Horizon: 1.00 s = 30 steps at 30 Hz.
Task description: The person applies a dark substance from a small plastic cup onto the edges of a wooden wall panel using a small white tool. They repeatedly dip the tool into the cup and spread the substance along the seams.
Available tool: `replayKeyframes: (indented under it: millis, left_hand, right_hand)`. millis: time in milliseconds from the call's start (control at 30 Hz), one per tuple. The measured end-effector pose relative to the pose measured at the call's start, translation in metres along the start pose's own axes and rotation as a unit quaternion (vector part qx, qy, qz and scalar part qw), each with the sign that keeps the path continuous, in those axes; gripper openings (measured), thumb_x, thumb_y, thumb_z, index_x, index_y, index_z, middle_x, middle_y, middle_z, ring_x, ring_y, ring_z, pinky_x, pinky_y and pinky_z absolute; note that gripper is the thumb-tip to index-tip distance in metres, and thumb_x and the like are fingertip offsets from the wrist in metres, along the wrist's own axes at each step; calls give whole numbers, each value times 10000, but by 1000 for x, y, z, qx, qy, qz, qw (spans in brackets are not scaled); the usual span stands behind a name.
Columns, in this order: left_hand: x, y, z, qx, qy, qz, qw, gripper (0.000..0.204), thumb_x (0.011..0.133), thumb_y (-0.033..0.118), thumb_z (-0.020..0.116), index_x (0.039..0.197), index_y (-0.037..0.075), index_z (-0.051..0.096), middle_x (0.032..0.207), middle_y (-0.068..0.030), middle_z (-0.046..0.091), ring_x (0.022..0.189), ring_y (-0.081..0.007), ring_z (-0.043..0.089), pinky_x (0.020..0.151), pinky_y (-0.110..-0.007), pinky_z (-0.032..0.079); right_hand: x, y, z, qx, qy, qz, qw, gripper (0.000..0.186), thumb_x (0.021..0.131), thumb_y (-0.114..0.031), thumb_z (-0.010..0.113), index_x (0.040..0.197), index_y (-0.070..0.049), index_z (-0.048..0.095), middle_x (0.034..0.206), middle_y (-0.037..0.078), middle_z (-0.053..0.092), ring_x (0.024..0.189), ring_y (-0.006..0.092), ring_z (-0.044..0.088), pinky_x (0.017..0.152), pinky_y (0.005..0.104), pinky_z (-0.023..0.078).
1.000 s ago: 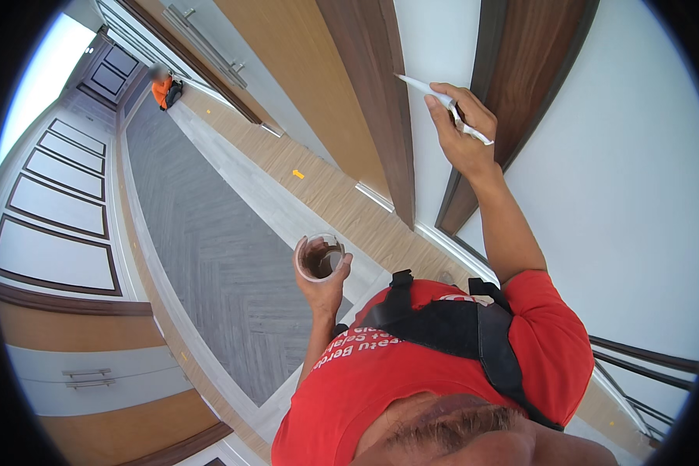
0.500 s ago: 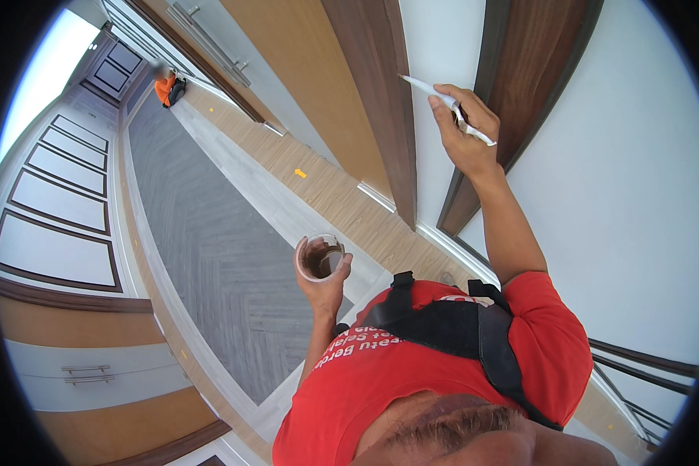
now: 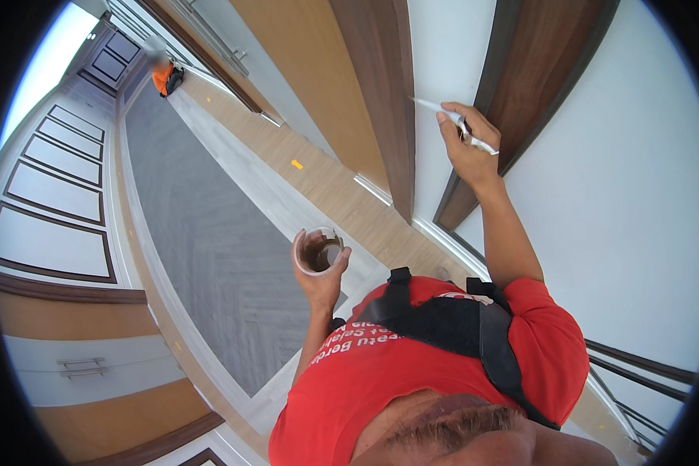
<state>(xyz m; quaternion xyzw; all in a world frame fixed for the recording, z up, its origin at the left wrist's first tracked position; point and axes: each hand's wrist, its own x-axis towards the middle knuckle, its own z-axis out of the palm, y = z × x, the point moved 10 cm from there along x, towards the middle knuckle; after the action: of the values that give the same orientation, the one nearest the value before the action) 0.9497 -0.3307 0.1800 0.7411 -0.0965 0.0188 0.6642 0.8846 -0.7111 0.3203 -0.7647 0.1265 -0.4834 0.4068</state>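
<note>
In my right hand [image 3: 475, 155] is a slim white cone [image 3: 441, 108], like a small piping bag, with a fine tip and a loose twisted tail past my fingers. Its tip points at the edge of the dark brown door trim [image 3: 390, 101], where the trim meets the white wall strip [image 3: 435, 167]; whether it touches, I cannot tell. Lower down, my left hand [image 3: 318, 291] is wrapped round a clear plastic cup [image 3: 330, 260] smeared inside with something dark brown.
A tan and white door [image 3: 318, 93] with a long metal handle [image 3: 210, 39] stands left of the trim. To the right is a dark wood panel [image 3: 540, 70]. Far down the corridor a person in orange [image 3: 163, 80] sits on the floor beside the grey floor strip [image 3: 210, 233].
My right hand has moved down a little along the trim edge with the cone. The left hand still holds the cup, and the whole view has shifted slightly.
</note>
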Motion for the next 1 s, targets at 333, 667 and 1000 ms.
replayKeyframes:
  millis: [333, 667, 1000]
  left_hand:
    - [0, 6, 3, 4, -7, 2, 1000, 899, 702, 8, 911, 1455, -7, 419, 1261, -146, 610, 1139, -233, 629, 982, -363, 548]
    - [1, 3, 0, 13, -7, -1, 1000, 906, 702, 27, 920, 1454, -10, 417, 1260, -143, 610, 1138, -232, 630, 982, -364, 549]
    - [1, 0, 1, -2, -9, -1, 1000, 910, 701, 16, 919, 1458, -7, 415, 1272, -148, 603, 1148, -233, 622, 989, -367, 545]
  right_hand:
    - [-35, 40, 26, -9, -62, 27, 998, 206, 944, -157, 729, 1104, -28, 732, 893, 93, 711, 680, 140, 607, 637, 284, 493]
    - [-31, 37, 28, -10, -40, -9, 999, 196, 940, -114, 747, 1101, -3, 735, 865, 59, 695, 659, 80, 554, 592, 245, 458]
    - [-33, 31, 26, -10, -36, -4, 999, 189, 945, -136, 740, 1090, -14, 734, 861, 83, 695, 654, 119, 583, 608, 270, 478]
